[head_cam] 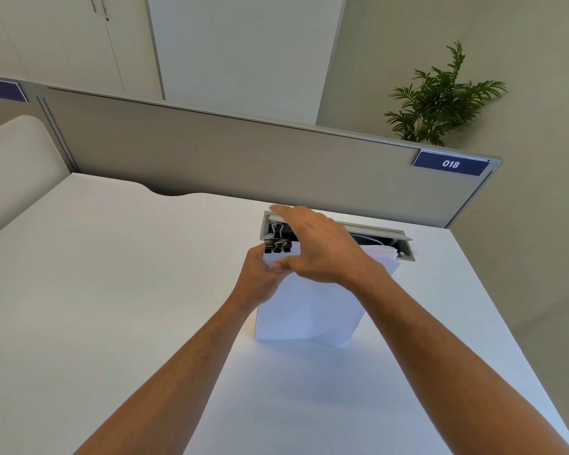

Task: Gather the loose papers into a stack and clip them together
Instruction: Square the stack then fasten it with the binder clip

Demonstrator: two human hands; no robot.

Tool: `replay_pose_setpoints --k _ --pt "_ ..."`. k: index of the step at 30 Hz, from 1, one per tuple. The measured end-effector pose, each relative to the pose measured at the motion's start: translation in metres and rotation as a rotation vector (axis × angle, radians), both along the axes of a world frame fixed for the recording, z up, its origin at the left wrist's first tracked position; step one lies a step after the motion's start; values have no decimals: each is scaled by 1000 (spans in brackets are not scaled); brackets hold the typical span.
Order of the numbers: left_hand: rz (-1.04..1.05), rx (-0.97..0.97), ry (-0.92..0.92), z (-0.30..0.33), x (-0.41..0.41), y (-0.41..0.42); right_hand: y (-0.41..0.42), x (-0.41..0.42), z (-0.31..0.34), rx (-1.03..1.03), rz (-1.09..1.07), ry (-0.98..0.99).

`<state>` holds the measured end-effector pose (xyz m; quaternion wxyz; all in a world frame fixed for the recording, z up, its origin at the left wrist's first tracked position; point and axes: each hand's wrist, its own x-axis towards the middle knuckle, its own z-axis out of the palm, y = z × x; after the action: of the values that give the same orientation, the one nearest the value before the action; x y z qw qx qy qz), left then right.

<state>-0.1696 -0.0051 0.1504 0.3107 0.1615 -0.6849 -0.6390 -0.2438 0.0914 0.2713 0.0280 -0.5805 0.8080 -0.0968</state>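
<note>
A stack of white papers (309, 310) stands tilted on the white desk (112, 290), its lower edge resting on the surface. A black binder clip (277, 245) with silver wire handles grips the stack's top left corner. My left hand (260, 277) holds the stack at its upper left edge, just under the clip. My right hand (319, 247) hovers over the top of the stack with fingers spread and the thumb near the left hand; it holds nothing. The right top corner of the papers (386, 256) fans slightly.
A grey cable tray opening (404, 244) is set in the desk right behind the papers. A grey partition (243, 159) with a blue "018" label (450, 163) bounds the desk's far side. A potted plant (440, 100) stands beyond it.
</note>
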Motion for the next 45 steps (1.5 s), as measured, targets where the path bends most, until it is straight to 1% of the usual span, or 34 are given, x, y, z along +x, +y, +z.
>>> replay_pose_setpoints --k 2,6,9,12,13,14,16,18,20,23,25,29,34,38,41,45 --pt "-9 9 18 1 1 0 7 -7 -6 -78 -23 -37" --pt "-44 47 3 -1 5 0 32 -24 -29 -346 -110 -64" --pt "-53 99 -65 -7 7 -1 60 -39 -52 -547 -272 -168" --pt "-60 125 -109 -14 11 -2 90 -50 -77 -811 -475 -203" --pt "-60 137 -112 -15 12 -1 100 -52 -84 -870 -528 -247" --pt "-59 152 -113 -16 13 -1 108 -54 -93 -898 -562 -335" --pt "-64 172 -111 -17 14 0 119 -58 -111 -884 -534 -601" --pt "-78 181 -112 -17 14 2 126 -63 -129 -819 -442 -847" --pt "-92 205 -112 -17 14 4 130 -65 -142 -738 -401 -981" --pt "-98 249 -85 -15 15 5 132 -62 -152 -675 -385 -1089" --pt "-93 269 -64 -13 16 4 130 -59 -158 -661 -396 -1127" --pt "-57 277 -76 -12 16 -1 119 -51 -171 -636 -469 -1109" --pt "-58 256 -111 -18 15 -7 109 -42 -185 -732 -551 -1074" --pt "-71 217 -190 -34 20 -9 101 -42 -195 -745 -592 -1101" --pt "-94 235 -232 -50 25 -9 93 -42 -198 -750 -617 -1145" --pt "-59 240 -308 -64 36 -13 78 -44 -203 -734 -644 -1179"
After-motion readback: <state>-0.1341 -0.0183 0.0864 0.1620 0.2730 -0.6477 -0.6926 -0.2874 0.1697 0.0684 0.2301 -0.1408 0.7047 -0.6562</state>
